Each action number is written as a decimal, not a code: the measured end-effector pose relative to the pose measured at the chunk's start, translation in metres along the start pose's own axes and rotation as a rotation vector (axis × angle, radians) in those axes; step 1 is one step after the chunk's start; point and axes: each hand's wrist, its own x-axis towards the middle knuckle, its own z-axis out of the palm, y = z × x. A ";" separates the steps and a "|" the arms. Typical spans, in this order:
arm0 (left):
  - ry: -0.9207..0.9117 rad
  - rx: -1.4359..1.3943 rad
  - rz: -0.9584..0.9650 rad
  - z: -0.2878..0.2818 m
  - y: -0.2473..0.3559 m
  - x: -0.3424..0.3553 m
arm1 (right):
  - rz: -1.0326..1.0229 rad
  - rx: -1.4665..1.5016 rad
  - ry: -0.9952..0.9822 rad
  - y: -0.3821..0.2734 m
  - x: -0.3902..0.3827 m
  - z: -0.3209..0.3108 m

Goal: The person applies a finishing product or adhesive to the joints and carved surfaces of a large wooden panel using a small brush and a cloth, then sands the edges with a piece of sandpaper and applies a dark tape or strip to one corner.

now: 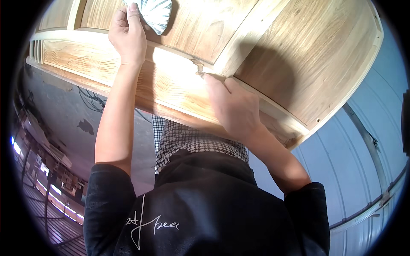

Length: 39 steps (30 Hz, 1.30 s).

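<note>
My left hand [128,36] is closed at the far upper part of the panel. Thumb and fingers pinch a whitish, shiny, streaked piece [157,16] that looks like crumpled plastic or foil; its top is cut off by the picture's edge. Beneath both hands lies a large panelled wooden piece [168,70] with a curved right end and raised rails. My right hand [234,102] is closed, its index finger pressed toward a rail edge. At that fingertip shows a small brownish, ragged bit [199,68]; whether it is held or part of the wood I cannot tell.
A blue ribbed metal wall [329,162] with a pipe [363,219] stands to the right. Dark cables [90,98] lie on the grey floor [77,123] at left. A metal rack [47,213] shows at lower left.
</note>
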 end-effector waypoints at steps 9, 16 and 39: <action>-0.045 -0.015 -0.024 0.004 0.011 -0.002 | 0.196 0.135 0.171 -0.004 0.017 0.035; 0.017 -0.047 -0.056 0.009 0.007 -0.004 | 0.116 0.267 0.161 -0.023 0.027 0.039; 0.052 0.173 -0.036 0.007 -0.008 0.003 | -0.244 -0.556 0.037 0.039 -0.070 0.035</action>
